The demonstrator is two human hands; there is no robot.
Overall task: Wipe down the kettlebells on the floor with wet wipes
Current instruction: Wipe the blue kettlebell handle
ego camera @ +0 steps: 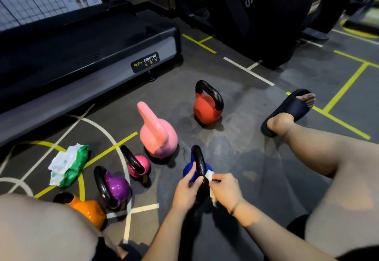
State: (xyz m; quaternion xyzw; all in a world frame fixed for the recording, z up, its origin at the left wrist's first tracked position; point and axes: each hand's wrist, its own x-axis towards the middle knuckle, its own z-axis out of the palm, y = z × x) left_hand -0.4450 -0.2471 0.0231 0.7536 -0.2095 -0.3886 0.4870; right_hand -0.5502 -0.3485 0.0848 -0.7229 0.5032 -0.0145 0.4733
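The blue kettlebell (188, 170) stands on the floor (235, 147) just before the person, its black handle (199, 161) rising edge-on between the hands: the left hand (187, 190) grips it from the left, the right hand (225, 189) pinches the wet wipe (209, 175) against its right side.

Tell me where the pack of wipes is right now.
In the head view, the pack of wipes lies on the floor at the left, just left of the purple kettlebell, in front of the treadmill.
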